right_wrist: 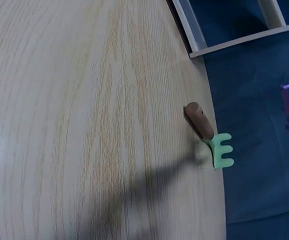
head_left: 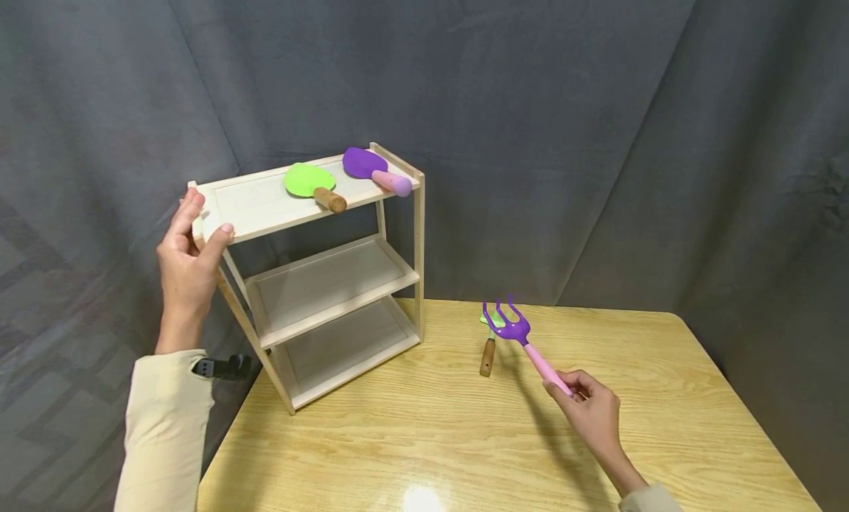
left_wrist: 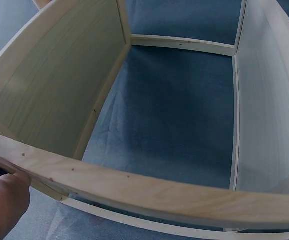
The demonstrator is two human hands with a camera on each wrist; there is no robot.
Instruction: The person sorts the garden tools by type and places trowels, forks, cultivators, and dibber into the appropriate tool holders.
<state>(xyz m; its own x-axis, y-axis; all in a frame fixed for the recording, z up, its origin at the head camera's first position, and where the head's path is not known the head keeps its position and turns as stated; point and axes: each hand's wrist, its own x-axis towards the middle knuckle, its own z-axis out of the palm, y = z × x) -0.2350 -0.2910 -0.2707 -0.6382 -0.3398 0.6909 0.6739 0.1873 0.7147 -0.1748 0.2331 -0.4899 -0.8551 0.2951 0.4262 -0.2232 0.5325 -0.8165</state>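
Apparently mid-shelving, the right grip pinches a pink-handled purple fork (left grip holds a pale wooden rack); the fork likely needs lifting next

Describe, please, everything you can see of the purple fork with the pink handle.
The purple fork has three curved prongs and a smooth pink handle; whether it is metal or plastic, I cannot tell. The right hand pinches the handle near its end, holding the fork tilted above the table, prongs away from the person. In the head view, the prongs overlap the green fork lying on the table.
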